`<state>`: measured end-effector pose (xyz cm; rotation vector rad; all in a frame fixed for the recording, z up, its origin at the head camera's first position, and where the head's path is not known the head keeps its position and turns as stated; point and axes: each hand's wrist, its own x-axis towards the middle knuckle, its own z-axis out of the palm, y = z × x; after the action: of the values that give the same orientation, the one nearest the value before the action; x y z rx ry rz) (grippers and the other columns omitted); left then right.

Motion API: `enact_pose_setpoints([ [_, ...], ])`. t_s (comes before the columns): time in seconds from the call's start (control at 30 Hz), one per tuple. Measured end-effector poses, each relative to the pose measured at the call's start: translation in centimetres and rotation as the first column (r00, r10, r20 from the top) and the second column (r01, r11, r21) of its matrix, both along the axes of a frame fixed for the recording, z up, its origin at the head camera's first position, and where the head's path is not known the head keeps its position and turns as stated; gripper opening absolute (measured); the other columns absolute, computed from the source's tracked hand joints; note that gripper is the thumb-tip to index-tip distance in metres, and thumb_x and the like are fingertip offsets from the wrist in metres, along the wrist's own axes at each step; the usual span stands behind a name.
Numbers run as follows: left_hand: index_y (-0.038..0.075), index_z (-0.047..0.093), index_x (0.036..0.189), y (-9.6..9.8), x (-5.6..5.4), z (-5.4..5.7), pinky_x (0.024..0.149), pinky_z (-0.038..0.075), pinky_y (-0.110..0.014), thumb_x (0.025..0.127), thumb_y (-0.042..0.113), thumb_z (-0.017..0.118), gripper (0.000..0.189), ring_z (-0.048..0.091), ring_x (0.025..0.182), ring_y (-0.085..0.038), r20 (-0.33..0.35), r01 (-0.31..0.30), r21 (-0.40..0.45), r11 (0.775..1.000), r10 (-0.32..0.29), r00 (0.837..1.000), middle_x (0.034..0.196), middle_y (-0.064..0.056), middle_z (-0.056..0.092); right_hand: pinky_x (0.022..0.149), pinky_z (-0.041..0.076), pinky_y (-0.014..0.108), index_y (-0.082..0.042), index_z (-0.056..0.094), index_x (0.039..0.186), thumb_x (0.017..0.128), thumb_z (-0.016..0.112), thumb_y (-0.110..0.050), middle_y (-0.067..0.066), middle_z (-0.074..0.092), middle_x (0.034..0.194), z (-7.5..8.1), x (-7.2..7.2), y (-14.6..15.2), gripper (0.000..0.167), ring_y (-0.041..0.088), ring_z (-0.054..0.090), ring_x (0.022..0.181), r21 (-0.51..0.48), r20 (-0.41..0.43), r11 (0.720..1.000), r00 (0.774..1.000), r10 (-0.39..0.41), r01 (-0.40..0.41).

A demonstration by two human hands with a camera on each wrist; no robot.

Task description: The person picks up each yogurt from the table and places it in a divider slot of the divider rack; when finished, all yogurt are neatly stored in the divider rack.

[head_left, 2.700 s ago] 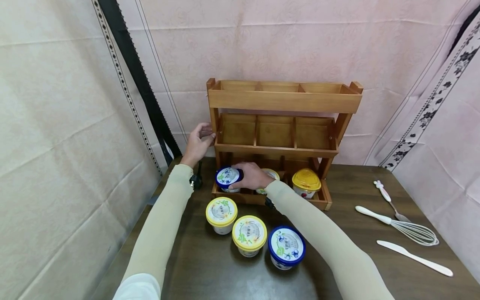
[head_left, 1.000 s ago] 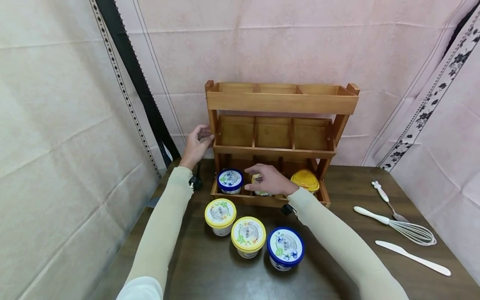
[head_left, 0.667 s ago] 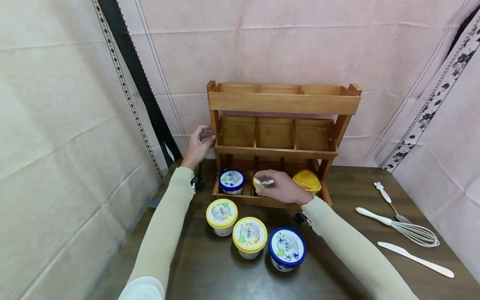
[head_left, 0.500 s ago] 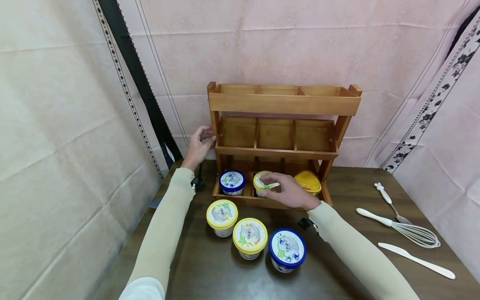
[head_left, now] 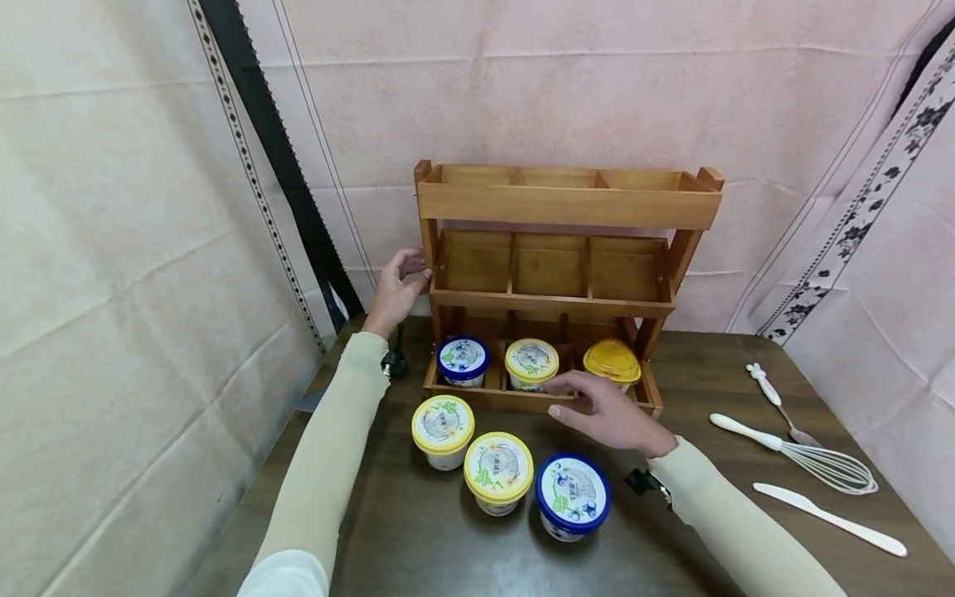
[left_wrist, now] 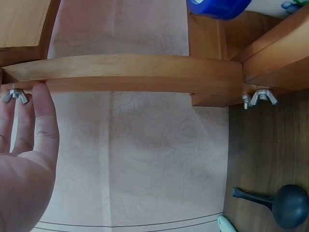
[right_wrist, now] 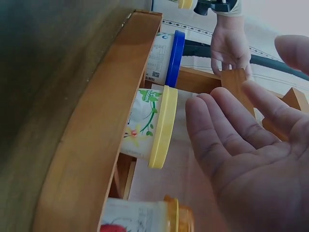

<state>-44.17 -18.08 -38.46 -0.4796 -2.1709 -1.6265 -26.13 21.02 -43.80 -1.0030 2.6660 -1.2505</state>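
Observation:
My left hand [head_left: 398, 290] touches the left side post [left_wrist: 145, 72] of the three-tier wooden rack [head_left: 567, 205]. In the left wrist view its straight fingertips lie against the post near a wing nut [left_wrist: 16, 95]. My right hand [head_left: 608, 412] is empty, fingers relaxed, just in front of the bottom tier. Three lidded tubs stand in that tier: one with a blue rim [head_left: 462, 358] at left, one with a yellow rim [head_left: 531, 360] in the middle, one with a domed yellow lid [head_left: 613, 362] at right. The right hand overlaps the middle tub's lower edge in the head view.
Before the rack on the dark table [head_left: 425, 539] stand two yellow-rimmed tubs [head_left: 443, 424] and a blue-rimmed tub [head_left: 573, 496]. At right lie a white-handled fork-like utensil [head_left: 768, 390], a whisk [head_left: 806, 458] and a white knife [head_left: 831, 518]. A black ladle-shaped item [left_wrist: 289, 205] lies left of the rack.
The right hand let go of the blue-rimmed tub in the left compartment, passed over the middle yellow-rimmed tub, and drew back to the right and nearer. The left hand stayed at the post.

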Motion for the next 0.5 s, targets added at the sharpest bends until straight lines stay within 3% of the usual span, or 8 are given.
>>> enact_pose_setpoints([
  [0.17, 0.015, 0.060, 0.140, 0.1, 0.0, 0.0, 0.111, 0.053, -0.048, 0.105, 0.017, 0.068, 0.036, 0.062, 0.129, -0.025, -0.007, 0.003, 0.007, 1.000, -0.003, 1.000, 0.135, -0.009, 0.065, 0.102, 0.058, 0.056, -0.020, 0.064, 0.141, 0.102, 0.072, -0.037, 0.006, 0.070, 0.137, -0.6, 1.5, 1.4, 0.043, 0.034, 0.068, 0.125, 0.005, -0.008, 1.000, 1.000, 0.002, -0.002],
  [0.37, 0.013, 0.060, 0.140, 0.2, 0.0, 0.0, 0.113, 0.051, -0.049, 0.105, 0.015, 0.068, 0.036, 0.062, 0.130, -0.026, -0.007, 0.004, 0.014, 1.000, -0.004, 1.000, 0.135, -0.011, 0.065, 0.101, 0.060, 0.049, -0.021, 0.064, 0.140, 0.103, 0.071, -0.038, 0.003, 0.071, 0.137, -1.3, 3.2, 2.7, 0.042, 0.025, 0.069, 0.123, 0.029, 0.013, 0.999, 1.000, -0.022, 0.021],
  [0.5, 0.012, 0.060, 0.140, 0.3, 0.0, 0.1, 0.113, 0.051, -0.050, 0.105, 0.015, 0.068, 0.036, 0.062, 0.130, -0.026, -0.012, 0.003, 0.014, 1.000, -0.003, 1.000, 0.135, -0.011, 0.064, 0.099, 0.061, 0.046, -0.025, 0.063, 0.141, 0.104, 0.070, -0.038, 0.007, 0.069, 0.139, -1.7, 4.2, 3.3, 0.041, 0.027, 0.069, 0.124, 0.032, 0.041, 0.999, 0.999, -0.020, 0.018],
])
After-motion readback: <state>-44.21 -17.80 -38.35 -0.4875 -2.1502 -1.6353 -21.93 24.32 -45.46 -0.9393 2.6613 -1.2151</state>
